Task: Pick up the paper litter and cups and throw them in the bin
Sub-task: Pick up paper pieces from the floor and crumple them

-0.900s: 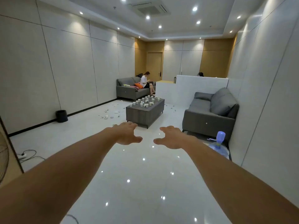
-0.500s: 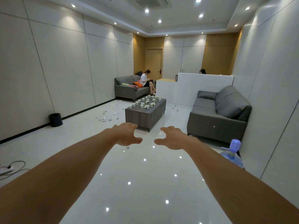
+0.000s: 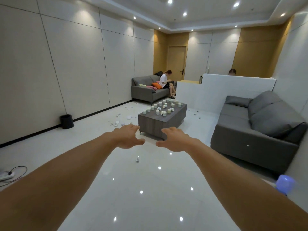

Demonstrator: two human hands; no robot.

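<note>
Several white paper cups point(image 3: 164, 107) stand and lie on a grey coffee table point(image 3: 158, 121) in the middle of the room. Paper litter point(image 3: 116, 122) is scattered on the white floor left of the table, and one crumpled piece point(image 3: 137, 159) lies nearer to me. A black bin point(image 3: 67, 121) stands against the left wall. My left hand point(image 3: 129, 137) and my right hand point(image 3: 173, 140) are stretched out in front of me, palms down, fingers relaxed, holding nothing, well short of the table.
A grey sofa point(image 3: 260, 130) lines the right wall, another sofa point(image 3: 150, 90) with a seated person point(image 3: 165, 81) stands at the back. A white partition point(image 3: 216, 90) is behind the table. A power strip and cable point(image 3: 6, 175) lie at left, a blue bottle cap point(image 3: 285, 183) at right.
The view has moved forward toward the coffee table; table, bin and sofas appear larger. Both hands stay outstretched and hold nothing. A crumpled piece on the floor has come into sight below my hands.
</note>
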